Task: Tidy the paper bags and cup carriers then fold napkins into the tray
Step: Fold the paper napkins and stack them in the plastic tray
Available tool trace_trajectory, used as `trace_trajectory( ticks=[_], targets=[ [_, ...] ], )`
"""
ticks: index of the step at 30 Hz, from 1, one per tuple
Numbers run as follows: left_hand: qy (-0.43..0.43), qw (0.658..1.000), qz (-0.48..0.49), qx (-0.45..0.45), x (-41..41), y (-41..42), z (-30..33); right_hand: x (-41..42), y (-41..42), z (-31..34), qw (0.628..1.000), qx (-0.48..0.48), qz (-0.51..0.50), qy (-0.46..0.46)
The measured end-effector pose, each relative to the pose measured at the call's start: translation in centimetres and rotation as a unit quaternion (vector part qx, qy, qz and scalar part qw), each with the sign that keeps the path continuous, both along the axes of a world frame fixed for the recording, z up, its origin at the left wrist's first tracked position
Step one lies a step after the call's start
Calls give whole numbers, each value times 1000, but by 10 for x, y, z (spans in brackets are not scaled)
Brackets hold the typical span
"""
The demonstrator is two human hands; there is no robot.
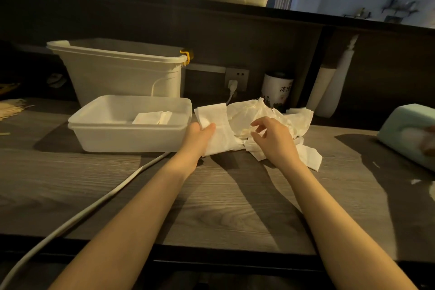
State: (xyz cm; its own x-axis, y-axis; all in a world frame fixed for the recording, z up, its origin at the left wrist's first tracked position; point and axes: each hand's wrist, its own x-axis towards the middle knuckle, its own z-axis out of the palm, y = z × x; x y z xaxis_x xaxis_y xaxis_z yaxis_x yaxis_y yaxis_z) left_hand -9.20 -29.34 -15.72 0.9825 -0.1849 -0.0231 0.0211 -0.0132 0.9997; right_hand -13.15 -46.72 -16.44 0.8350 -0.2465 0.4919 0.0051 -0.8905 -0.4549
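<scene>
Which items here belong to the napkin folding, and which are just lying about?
In the job: napkin held by left hand; loose napkin pile; tray with folded napkins; right hand.
Lying about: tall bin; cable; canister; green tissue box.

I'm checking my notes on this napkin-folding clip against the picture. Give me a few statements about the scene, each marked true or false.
1. The left hand pinches a white napkin. True.
2. The white tray is empty. False: folded napkins lie inside it.
3. The loose napkin pile lies right of the tray. True.
4. The right hand grips the tray's rim. False: it hovers over the pile, fingers loosely curled.
5. A white cable crosses the table. True.
</scene>
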Motion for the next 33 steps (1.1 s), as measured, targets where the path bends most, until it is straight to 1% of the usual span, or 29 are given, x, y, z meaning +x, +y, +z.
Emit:
trace_trajectory(
  ticks=[3,11,15,17,20,23,26,30,33],
  targets=[
    [-2,1000,-3,-5,0,0,0,6,-2,0,998,-62,-16,23],
    [-4,1000,1,1,-1,0,1,31,-7,15,978,-206,-41,7],
    [0,1000,-1,5,0,0,0,38,-8,18,970,-239,-38,25],
    [2,1000,-5,7,0,-1,-1,38,-9,18,971,-234,-36,19],
    [5,1000,-8,5,0,0,-2,37,-11,17,978,-202,-38,-26],
    [6,1000,-5,2,1,0,-3,30,-11,18,989,-117,-31,-83],
    [5,1000,-12,2,0,-2,-3,20,-13,23,992,-41,-20,-120],
    [4,1000,-12,-2,-2,-4,-2,6,-13,33,984,85,-2,-155],
    [-8,1000,-3,4,-3,-7,0,-1,-12,38,969,187,3,-163]
  ],
)
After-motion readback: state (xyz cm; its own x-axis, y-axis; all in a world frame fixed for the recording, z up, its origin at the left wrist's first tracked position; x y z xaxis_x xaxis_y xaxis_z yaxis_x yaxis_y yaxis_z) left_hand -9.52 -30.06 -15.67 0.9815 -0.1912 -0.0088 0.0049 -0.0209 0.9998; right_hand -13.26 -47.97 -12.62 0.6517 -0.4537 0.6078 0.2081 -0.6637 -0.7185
